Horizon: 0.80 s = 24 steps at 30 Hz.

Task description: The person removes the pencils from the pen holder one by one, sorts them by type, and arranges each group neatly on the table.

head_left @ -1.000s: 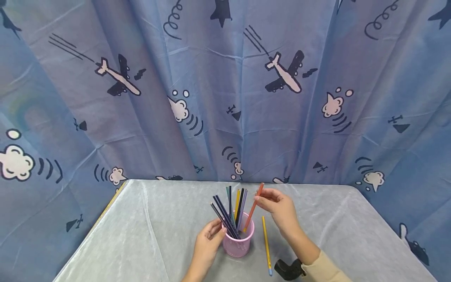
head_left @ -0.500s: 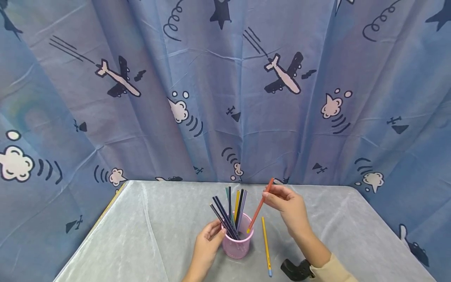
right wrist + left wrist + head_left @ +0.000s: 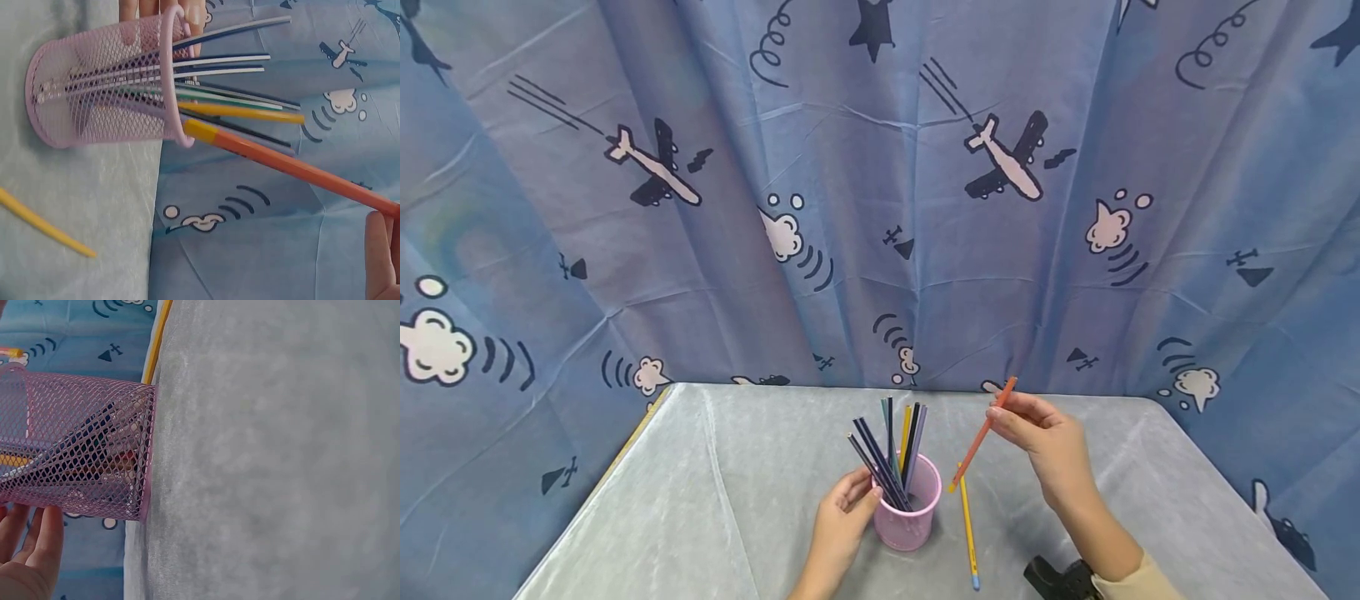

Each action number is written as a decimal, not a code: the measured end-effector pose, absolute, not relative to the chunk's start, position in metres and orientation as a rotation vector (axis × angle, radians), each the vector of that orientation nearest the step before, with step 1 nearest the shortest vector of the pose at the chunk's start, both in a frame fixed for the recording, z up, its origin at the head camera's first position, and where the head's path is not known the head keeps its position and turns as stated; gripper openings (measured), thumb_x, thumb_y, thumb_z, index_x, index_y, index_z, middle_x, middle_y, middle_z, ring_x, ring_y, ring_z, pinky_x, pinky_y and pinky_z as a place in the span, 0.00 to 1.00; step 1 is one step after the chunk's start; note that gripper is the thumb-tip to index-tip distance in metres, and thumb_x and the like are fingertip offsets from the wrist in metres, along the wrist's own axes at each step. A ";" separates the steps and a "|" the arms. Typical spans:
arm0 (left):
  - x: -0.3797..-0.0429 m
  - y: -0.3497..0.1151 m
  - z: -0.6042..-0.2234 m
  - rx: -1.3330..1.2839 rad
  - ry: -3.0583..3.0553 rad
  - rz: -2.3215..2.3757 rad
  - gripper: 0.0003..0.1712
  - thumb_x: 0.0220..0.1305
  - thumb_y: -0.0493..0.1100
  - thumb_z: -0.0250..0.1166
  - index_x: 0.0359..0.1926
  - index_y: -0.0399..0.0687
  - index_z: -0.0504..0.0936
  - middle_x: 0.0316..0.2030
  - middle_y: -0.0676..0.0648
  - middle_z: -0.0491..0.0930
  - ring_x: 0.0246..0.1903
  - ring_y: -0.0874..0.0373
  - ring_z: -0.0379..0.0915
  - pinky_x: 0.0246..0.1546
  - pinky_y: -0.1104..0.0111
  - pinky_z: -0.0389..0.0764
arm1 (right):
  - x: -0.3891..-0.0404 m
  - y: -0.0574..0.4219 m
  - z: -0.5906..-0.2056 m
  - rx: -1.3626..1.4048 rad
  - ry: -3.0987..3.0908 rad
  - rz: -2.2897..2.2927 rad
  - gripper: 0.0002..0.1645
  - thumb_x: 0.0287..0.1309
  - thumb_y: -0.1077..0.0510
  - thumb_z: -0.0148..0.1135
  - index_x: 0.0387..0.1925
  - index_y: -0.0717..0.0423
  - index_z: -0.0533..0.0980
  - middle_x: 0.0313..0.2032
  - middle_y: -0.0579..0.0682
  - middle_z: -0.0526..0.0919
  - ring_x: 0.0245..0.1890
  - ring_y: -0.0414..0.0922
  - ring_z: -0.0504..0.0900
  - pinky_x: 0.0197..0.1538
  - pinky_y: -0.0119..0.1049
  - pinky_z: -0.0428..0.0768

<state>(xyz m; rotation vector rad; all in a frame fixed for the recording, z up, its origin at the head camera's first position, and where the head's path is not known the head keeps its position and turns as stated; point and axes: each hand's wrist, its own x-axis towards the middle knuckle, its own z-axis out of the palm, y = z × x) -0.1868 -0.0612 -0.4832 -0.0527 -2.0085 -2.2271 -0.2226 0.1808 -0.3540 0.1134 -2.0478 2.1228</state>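
While facing a blue-purple fabric curtain (image 3: 850, 329) printed with planes, white cloud puffs and dark stars, works over a pale grey, cloth-covered table (image 3: 760, 467), lightly creased and edged along its far left side by a thin yellow strip (image 3: 156, 342). Wears a beige fabric sleeve (image 3: 1137, 584) on the right arm, with a black wrist device (image 3: 1060, 581) beside the cuff.

Holds a round pink mesh cup (image 3: 904, 529) at its left side with the left hand (image 3: 842, 518) — thumb at the near rim, fingers bent behind. Has several slim pencils (image 3: 875, 448) in that cup, dark blue, teal, black, purple and yellow. Pinches a slim orange pencil with a yellow end (image 3: 982, 434) between thumb and fingers of the right hand (image 3: 1048, 433), tilted, yellow end lowest, right of the cup. Has a yellow pencil with a pale blue end (image 3: 968, 529) lying farther near on the table; cannot tell whether touching the orange one.

Compared with one second ago, has moved the orange pencil rightward out of the cup — keeps cup, left hand and lying pencil almost unmoved.
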 end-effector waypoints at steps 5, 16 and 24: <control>-0.186 -0.061 -0.483 -0.065 -2.016 -2.212 0.28 0.68 0.38 0.63 0.62 0.23 0.70 0.59 0.27 0.76 0.61 0.38 0.75 0.58 0.69 0.81 | -0.223 0.190 -0.354 0.088 -2.064 2.091 0.08 0.57 0.63 0.71 0.37 0.47 0.84 0.31 0.35 0.87 0.36 0.35 0.88 0.44 0.28 0.87; -0.187 -0.062 -0.485 -0.095 -2.013 -2.191 0.28 0.68 0.38 0.63 0.61 0.21 0.70 0.59 0.26 0.76 0.60 0.37 0.75 0.58 0.69 0.81 | -0.228 0.203 -0.363 -0.008 -2.113 2.055 0.08 0.58 0.60 0.71 0.35 0.40 0.84 0.31 0.34 0.86 0.36 0.31 0.87 0.43 0.27 0.87; -0.188 -0.062 -0.484 -0.080 -2.038 -2.183 0.28 0.68 0.39 0.63 0.61 0.23 0.71 0.58 0.27 0.77 0.60 0.40 0.76 0.58 0.71 0.81 | -0.233 0.211 -0.370 -0.078 -2.200 2.031 0.08 0.59 0.58 0.70 0.40 0.44 0.84 0.31 0.31 0.86 0.35 0.30 0.87 0.44 0.27 0.87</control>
